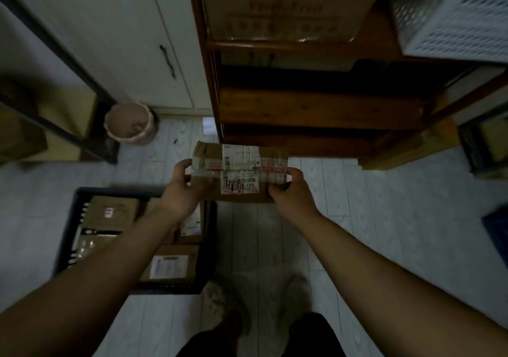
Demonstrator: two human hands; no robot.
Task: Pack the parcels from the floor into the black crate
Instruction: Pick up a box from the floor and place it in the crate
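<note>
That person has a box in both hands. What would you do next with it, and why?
Probably swing the parcel left and down toward the black crate. The left hand and right hand grip its ends and hold it in the air, not over the crate. The crate sits to the person's left, with other parcels already inside.

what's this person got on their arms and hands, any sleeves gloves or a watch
The left forearm and right forearm are bare to the frame's edge, no sleeves in view. The left hand and right hand wear no gloves; no watch or ring shows, though the picture is dim.
</note>
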